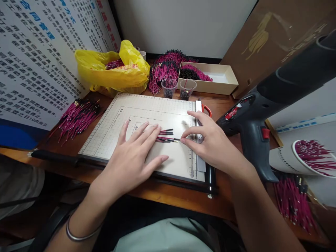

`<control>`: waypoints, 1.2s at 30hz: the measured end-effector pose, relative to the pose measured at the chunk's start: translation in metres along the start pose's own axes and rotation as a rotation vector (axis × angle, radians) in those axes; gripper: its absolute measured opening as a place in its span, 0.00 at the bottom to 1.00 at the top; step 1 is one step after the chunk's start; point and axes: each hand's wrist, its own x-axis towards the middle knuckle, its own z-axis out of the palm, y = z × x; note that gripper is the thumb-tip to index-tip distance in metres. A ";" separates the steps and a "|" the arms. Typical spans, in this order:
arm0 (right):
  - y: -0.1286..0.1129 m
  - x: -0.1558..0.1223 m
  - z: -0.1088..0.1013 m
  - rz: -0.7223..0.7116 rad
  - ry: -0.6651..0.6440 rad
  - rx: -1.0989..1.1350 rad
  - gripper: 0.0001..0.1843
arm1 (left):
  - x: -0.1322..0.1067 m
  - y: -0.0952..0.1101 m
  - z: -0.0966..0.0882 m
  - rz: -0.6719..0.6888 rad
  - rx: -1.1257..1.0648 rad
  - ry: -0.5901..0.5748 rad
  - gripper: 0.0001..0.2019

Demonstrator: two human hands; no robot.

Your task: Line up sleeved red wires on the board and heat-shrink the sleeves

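My left hand point(135, 150) lies flat with fingers spread, pressing on a small bunch of dark red wires with black sleeves point(166, 132) on the paper cutter's gridded board point(110, 140). The wires' far parts are hidden under my fingers. With thumb and index finger, my right hand point(207, 140) pinches the tip of one black-sleeved wire point(176, 139) that sticks out from the bunch. The cutter's white ruler strip point(201, 164) runs beneath my right hand.
Behind the board stand two plastic cups point(169, 88), a cardboard tray of wires point(223, 85) and a yellow bag point(112, 75). Loose wires point(76, 120) lie left. A heat gun point(254, 129), a paper cup of wires point(278, 160) and more wires point(294, 203) are right.
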 end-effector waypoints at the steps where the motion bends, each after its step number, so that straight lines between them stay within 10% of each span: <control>1: 0.001 0.000 0.001 -0.009 0.020 -0.001 0.04 | -0.003 0.005 0.004 0.009 0.031 0.002 0.33; 36: 0.009 -0.022 -0.018 -0.016 0.100 -0.009 0.09 | 0.012 0.068 0.030 0.160 -0.032 0.055 0.39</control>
